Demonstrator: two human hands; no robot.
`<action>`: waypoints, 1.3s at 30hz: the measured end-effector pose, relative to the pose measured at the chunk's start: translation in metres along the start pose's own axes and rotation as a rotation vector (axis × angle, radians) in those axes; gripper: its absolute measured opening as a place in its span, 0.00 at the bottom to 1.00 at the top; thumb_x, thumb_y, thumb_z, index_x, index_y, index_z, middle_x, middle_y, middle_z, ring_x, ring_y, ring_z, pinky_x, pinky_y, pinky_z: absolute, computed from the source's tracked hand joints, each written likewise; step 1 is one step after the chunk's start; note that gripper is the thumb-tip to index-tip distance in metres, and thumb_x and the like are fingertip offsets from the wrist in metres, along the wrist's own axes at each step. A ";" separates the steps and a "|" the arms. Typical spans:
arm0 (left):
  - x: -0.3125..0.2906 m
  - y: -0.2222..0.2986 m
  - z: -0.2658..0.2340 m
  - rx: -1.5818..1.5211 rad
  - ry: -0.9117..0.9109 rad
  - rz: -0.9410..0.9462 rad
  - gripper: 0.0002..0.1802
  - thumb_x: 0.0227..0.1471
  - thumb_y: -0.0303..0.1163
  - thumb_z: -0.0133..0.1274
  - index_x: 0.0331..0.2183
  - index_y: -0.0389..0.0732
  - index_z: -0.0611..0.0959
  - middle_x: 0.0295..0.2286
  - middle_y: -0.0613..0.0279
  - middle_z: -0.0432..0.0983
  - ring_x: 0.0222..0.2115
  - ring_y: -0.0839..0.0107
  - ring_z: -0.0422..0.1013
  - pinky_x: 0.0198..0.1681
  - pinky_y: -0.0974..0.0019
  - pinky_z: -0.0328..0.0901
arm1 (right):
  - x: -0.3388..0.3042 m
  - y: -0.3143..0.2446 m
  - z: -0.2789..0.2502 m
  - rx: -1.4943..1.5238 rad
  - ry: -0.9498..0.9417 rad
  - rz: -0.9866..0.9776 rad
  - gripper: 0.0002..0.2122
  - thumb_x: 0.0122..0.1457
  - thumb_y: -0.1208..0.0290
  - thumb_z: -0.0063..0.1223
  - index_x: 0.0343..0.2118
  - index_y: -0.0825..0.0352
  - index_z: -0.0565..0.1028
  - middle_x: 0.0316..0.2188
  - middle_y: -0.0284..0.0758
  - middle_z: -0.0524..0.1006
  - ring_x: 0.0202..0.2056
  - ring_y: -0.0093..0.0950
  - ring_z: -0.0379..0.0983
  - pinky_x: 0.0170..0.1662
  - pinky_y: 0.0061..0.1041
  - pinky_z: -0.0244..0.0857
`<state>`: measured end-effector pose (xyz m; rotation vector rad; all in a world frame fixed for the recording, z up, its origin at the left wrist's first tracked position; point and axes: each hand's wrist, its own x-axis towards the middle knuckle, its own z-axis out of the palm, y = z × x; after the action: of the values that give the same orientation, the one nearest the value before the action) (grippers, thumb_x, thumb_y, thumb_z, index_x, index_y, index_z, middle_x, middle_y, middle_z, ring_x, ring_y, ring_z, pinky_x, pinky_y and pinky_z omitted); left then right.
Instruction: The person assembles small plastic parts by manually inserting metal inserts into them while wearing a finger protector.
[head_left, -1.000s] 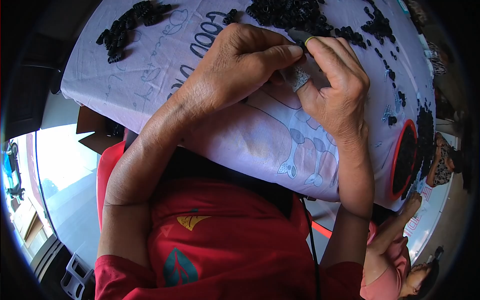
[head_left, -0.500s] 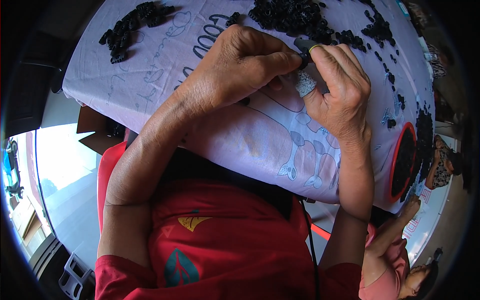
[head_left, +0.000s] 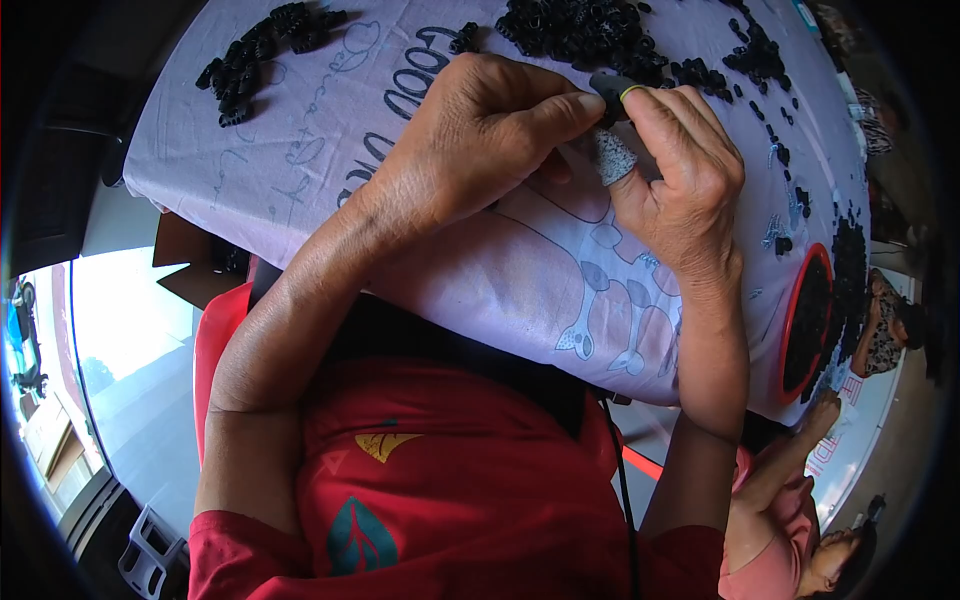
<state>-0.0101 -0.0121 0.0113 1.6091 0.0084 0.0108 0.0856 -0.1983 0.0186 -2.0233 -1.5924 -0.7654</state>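
My left hand point(head_left: 490, 135) is closed, with thumb and fingers pinching a small black part point(head_left: 606, 116) above the table. From the other side, my right hand point(head_left: 690, 170) closes on the same part. A black finger cot point(head_left: 612, 86) with a yellow rim covers its index fingertip, and a grey speckled wrap point(head_left: 614, 158) covers its thumb. Fingers and the cot hide most of the part, so its exact shape cannot be made out. Just beyond the hands lies a large pile of small black ring-like pieces point(head_left: 575, 38).
A smaller cluster of black pieces point(head_left: 240, 75) lies at the far left of the printed cloth point(head_left: 250, 170). More pieces point(head_left: 755, 55) scatter along the right. A red-rimmed round container point(head_left: 786, 340) holds dark bits. A co-worker in pink point(head_left: 775, 520) sits at the lower right.
Both hands stay in nearly the same place around the black part. My right thumb has shifted slightly right, and my left thumb has tipped up a little.
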 end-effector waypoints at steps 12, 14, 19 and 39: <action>0.000 0.001 0.000 -0.089 0.049 0.022 0.18 0.62 0.44 0.56 0.42 0.39 0.85 0.28 0.71 0.78 0.26 0.84 0.70 0.28 0.77 0.63 | 0.003 0.001 -0.005 0.015 0.027 -0.018 0.14 0.46 0.80 0.62 0.38 0.74 0.77 0.29 0.40 0.79 0.30 0.37 0.77 0.34 0.30 0.73; 0.001 0.000 0.000 -0.062 0.029 0.055 0.16 0.60 0.43 0.58 0.39 0.40 0.85 0.26 0.73 0.76 0.25 0.85 0.69 0.28 0.78 0.63 | 0.003 0.000 -0.004 0.038 0.042 -0.027 0.15 0.46 0.79 0.63 0.39 0.75 0.77 0.30 0.40 0.79 0.31 0.37 0.76 0.35 0.30 0.73; 0.003 -0.003 -0.007 0.063 0.028 0.108 0.13 0.59 0.39 0.59 0.39 0.39 0.85 0.27 0.71 0.79 0.27 0.84 0.71 0.31 0.77 0.65 | 0.004 -0.005 -0.003 0.073 -0.028 0.017 0.16 0.48 0.76 0.65 0.40 0.75 0.77 0.32 0.41 0.79 0.33 0.38 0.76 0.35 0.31 0.73; -0.006 -0.023 -0.151 1.246 0.709 -0.017 0.15 0.56 0.45 0.58 0.41 0.47 0.87 0.36 0.60 0.85 0.34 0.66 0.81 0.40 0.63 0.75 | -0.010 0.017 -0.029 -0.100 -0.317 0.336 0.06 0.49 0.79 0.62 0.32 0.69 0.81 0.27 0.38 0.80 0.29 0.36 0.77 0.34 0.28 0.72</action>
<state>-0.0181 0.1391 -0.0060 2.7551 0.6949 0.6768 0.0965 -0.2282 0.0331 -2.4988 -1.3337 -0.4207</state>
